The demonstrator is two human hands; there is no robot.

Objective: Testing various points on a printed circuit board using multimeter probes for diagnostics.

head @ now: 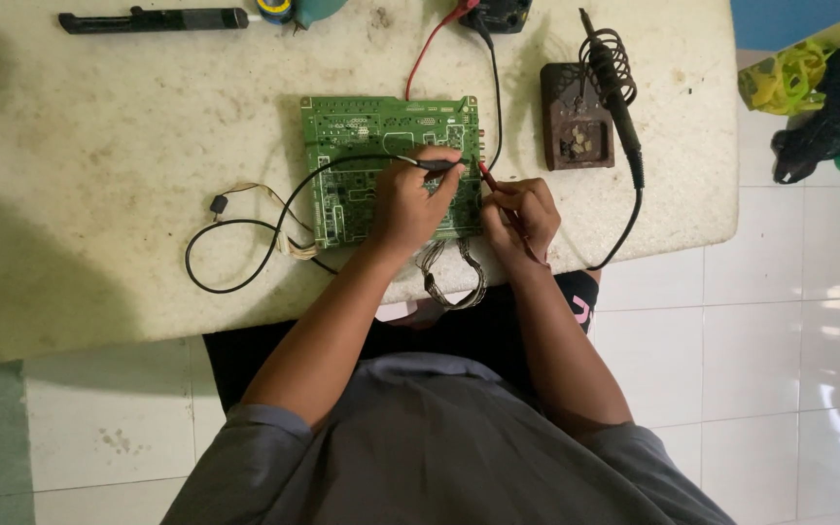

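Note:
A green circuit board (362,146) lies flat on the pale worktop (128,175). My left hand (408,204) rests on the board and grips a black test probe (437,164) whose tip points right across the board. My right hand (522,216) sits at the board's right edge and holds a red test probe (489,178) with its tip touching the edge. The probes' black lead (245,238) and red lead (430,44) run off toward a dark meter (498,14) at the top edge.
A soldering iron (614,83) rests in its coil stand on a brown base (576,117) right of the board. A long black tool (153,19) lies top left. A bundle of wires (451,277) hangs at the near table edge. Bags (819,87) sit far right, above white floor tiles.

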